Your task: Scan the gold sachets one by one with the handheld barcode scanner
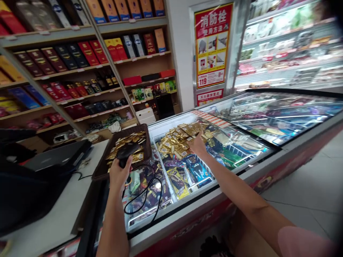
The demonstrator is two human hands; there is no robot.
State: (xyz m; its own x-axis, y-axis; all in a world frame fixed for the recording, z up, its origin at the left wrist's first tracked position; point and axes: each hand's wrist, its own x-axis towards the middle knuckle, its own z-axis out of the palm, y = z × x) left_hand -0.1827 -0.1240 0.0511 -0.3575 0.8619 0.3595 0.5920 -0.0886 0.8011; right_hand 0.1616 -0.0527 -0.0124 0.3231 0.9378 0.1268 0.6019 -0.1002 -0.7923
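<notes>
The person's left hand (pixel 120 175) has its fingers clamped around a black scanner (pixel 128 151), its cable (pixel 161 194) looping over the freezer (pixel 193 208), beside a brown basket (pixel 148 151). The right hand (pixel 197 144) touches gold packets (pixel 174 141) spread on the freezer; whether its fingers grip one cannot be told. Shelves (pixel 80 69) stand beyond.

A glossy, metallic foil finish is shown by the gold packets (pixel 175 139), spread near the far edge of the freezer (pixel 193 211), whose top (pixel 193 172) is formed of smooth, reflective glass. Near its far left corner, a matt finish is seen on the plastic-looking basket (pixel 102 167). The scanner (pixel 126 152) is cased in dark plastic.
</notes>
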